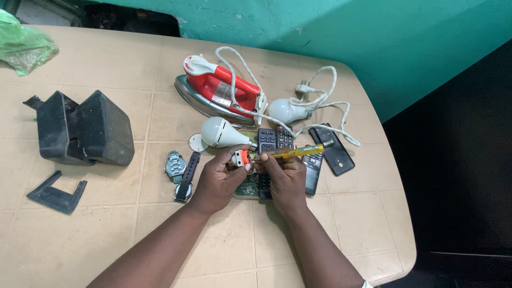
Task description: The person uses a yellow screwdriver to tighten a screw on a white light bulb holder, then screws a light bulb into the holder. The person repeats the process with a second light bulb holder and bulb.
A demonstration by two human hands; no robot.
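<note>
A beige tile-patterned table (106, 234) stands against a teal wall (373, 32).

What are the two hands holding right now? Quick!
Left hand: closed around a small orange and white part.
Right hand: closed on a yellow screwdriver, its tip at the part.

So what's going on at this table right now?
A person works over a beige table strewn with small electrical items. The left hand pinches a small orange and white part, while the right hand holds a yellow-handled screwdriver with its tip at that part. A remote control and a green circuit board lie beneath the hands. Nearby lie two white bulbs, a red iron, a wristwatch and a black phone.
</note>
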